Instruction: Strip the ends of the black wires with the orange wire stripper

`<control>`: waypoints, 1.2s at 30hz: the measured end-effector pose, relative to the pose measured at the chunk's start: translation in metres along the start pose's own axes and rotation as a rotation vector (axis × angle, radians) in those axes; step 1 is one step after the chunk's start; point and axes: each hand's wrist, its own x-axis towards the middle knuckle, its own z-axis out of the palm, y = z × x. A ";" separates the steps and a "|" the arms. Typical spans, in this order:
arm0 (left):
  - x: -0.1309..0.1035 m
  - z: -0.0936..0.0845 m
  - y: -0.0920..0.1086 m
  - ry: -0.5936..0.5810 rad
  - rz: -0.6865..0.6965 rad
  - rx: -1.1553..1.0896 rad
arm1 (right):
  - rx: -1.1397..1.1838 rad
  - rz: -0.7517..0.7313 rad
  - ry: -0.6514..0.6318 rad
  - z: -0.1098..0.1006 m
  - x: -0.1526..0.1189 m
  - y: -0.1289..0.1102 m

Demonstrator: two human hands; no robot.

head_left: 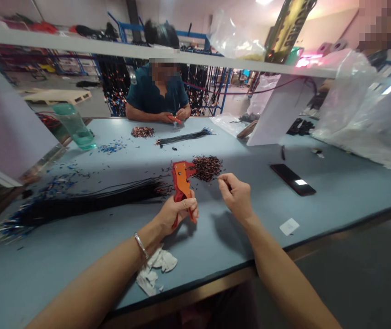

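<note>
My left hand (179, 211) is wrapped round the handles of an orange and red wire stripper (182, 179), its jaws turned to the right. Beside those jaws lies a heap of short dark and copper wire pieces (207, 168). My right hand (235, 192) is pinched closed at the heap's right edge. Whatever sits between its fingertips is too small to make out. To the left of the stripper stretches a long bundle of black wires (92, 204), with blue and white ends at the far left and copper-coloured ends near the tool.
Across the table a co-worker (159, 91) holds a red tool. Near them are a copper pile (142, 132) and a smaller wire bundle (184, 137). A phone (293, 179) and white card (289, 226) lie right, crumpled tissue (156, 267) in front, a green bottle (75, 127) left.
</note>
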 end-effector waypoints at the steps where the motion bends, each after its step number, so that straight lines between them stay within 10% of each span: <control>1: 0.001 0.000 -0.001 0.006 0.011 0.008 | 0.004 -0.007 -0.005 0.001 0.000 0.000; 16: -0.003 0.002 -0.003 0.292 0.373 0.731 | 0.220 0.138 -0.272 0.002 0.001 -0.004; 26: -0.002 0.001 -0.016 0.193 0.641 1.419 | 0.819 0.407 -0.434 0.003 -0.002 -0.007; 36: -0.002 0.000 -0.016 0.242 0.606 1.539 | 0.886 0.349 -0.511 0.000 -0.001 -0.006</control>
